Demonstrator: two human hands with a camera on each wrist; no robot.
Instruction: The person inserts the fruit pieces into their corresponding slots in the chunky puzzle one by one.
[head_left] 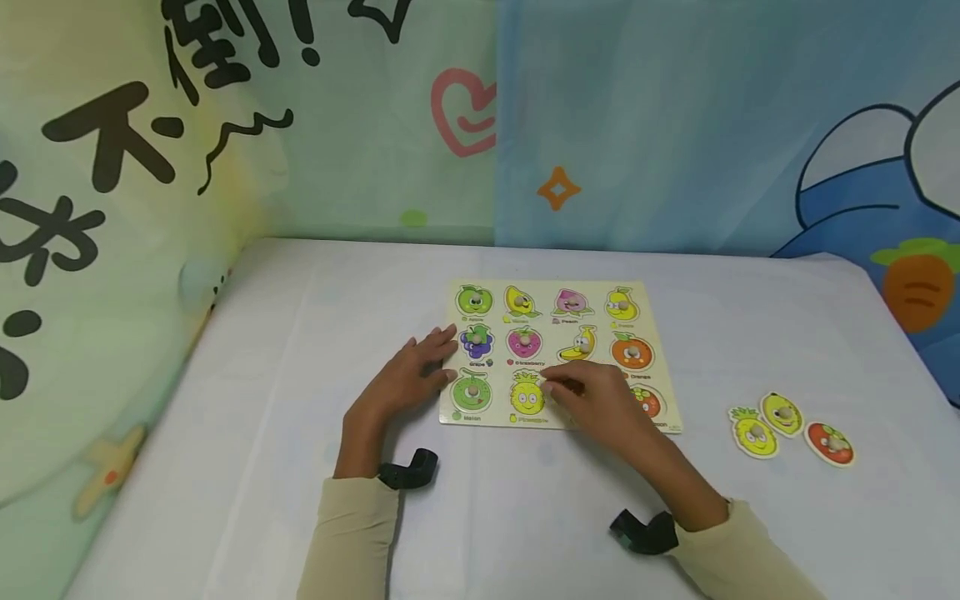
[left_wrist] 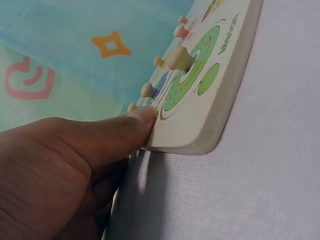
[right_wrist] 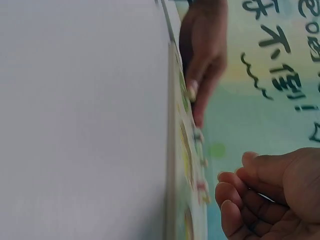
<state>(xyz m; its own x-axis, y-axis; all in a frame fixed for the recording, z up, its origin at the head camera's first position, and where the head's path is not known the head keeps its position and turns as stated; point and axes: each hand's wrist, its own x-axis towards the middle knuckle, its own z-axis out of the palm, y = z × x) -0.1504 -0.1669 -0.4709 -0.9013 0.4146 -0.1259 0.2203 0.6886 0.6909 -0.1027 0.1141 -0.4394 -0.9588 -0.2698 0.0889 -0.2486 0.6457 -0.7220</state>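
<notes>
A cream wooden knob puzzle board [head_left: 498, 321] with cartoon fruits lies on the table. At its left edge is my left hand [head_left: 408, 375], the thumb [left_wrist: 142, 114] touching the corner beside the green melon piece [head_left: 471, 392]. My right hand [head_left: 600, 398] hovers over the lower part of the board, its fingertips beside the pineapple picture [head_left: 527, 396]. In the right wrist view the right fingers [right_wrist: 230, 187] are loosely bent with nothing between them. This hand covers part of the bottom row, next to the tomato picture [head_left: 647, 402].
Right of the board lie a loose pineapple piece [head_left: 754, 435], a lemon piece [head_left: 782, 413] and a tomato piece [head_left: 830, 443]. White cloth covers the table [head_left: 300, 333]. Printed curtains [head_left: 660, 125] stand behind and to the left. Each wrist wears a black device [head_left: 643, 532].
</notes>
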